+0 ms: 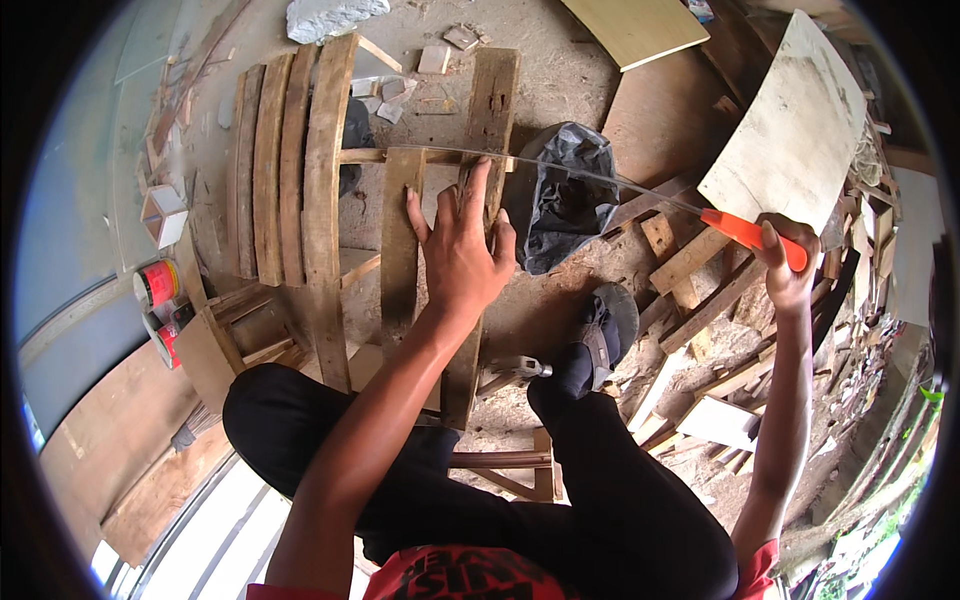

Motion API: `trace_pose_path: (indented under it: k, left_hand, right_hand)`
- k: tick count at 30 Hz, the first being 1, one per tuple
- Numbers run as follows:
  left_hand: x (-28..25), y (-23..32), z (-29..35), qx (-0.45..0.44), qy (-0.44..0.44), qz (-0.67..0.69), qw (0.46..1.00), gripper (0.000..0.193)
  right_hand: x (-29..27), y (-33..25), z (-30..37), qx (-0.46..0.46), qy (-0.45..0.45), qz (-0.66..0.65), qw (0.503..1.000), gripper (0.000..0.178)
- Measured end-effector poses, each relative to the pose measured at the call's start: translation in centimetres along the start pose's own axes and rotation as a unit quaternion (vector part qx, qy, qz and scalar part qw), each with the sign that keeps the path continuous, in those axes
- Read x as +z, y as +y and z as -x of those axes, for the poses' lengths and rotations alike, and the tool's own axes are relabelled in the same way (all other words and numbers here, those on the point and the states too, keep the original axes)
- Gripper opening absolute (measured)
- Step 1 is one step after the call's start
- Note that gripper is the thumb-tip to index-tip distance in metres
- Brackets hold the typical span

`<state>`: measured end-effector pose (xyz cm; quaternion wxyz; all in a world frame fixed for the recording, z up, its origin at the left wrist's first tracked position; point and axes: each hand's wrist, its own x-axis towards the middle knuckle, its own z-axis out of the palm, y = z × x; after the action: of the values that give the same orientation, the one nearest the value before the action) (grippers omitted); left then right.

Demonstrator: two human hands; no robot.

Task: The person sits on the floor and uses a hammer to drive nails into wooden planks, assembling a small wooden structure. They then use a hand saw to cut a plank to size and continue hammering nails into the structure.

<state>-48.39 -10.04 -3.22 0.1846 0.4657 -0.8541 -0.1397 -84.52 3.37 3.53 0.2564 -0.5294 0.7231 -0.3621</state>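
Note:
My right hand [790,262] is closed around the orange handle of a handsaw [748,236]. Seen nearly edge-on, the thin blade reaches left over a black plastic-lined container and across two worn wooden planks. My left hand [462,238] lies on these planks with its fingers spread. Its thumb side is by the right plank [492,95], and its outer fingertips rest near the left plank [399,280]. One extended finger touches or nearly touches the blade; I cannot tell which. A narrow wooden crosspiece [362,156] runs beneath the blade.
Upright slats [325,190] stand left of the planks. The black-lined container [540,215] sits just right of them. A hammer [520,368] lies by my sandalled foot [610,330]. Scrap wood [700,265] and a pale panel [790,130] cover the right side; tins [158,285] stand left.

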Motion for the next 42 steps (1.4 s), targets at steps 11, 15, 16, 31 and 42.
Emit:
trace_pose_path:
  k: [11, 15, 16, 31, 42]
  left_hand:
    - [-0.4, 0.3, 0.5, 0.007, 0.007, -0.011, 1.0, 0.077]
    - [-0.4, 0.3, 0.7, -0.016, 0.027, -0.035, 0.999, 0.082]
    - [-0.5, 0.2, 0.8, -0.021, 0.027, -0.063, 0.997, 0.082]
    - [-11.6, 1.7, 3.3, 0.064, -0.035, 0.118, 0.99, 0.079]
    - [-21.6, 2.9, 7.0, 0.231, -0.094, 0.056, 0.967, 0.075]
  right_hand:
    - [5.7, -3.7, -0.2, -0.05, 0.197, -0.297, 0.933, 0.049]
    - [1.7, -8.5, 2.2, 0.021, 0.302, -0.376, 0.876, 0.051]
    - [1.0, -9.8, 3.4, 0.043, 0.324, -0.337, 0.883, 0.049]
    - [-10.2, -26.9, 22.0, 0.009, 0.397, -0.3, 0.868, 0.05]
    - [1.4, -29.8, 28.9, -0.044, 0.402, -0.414, 0.815, 0.048]
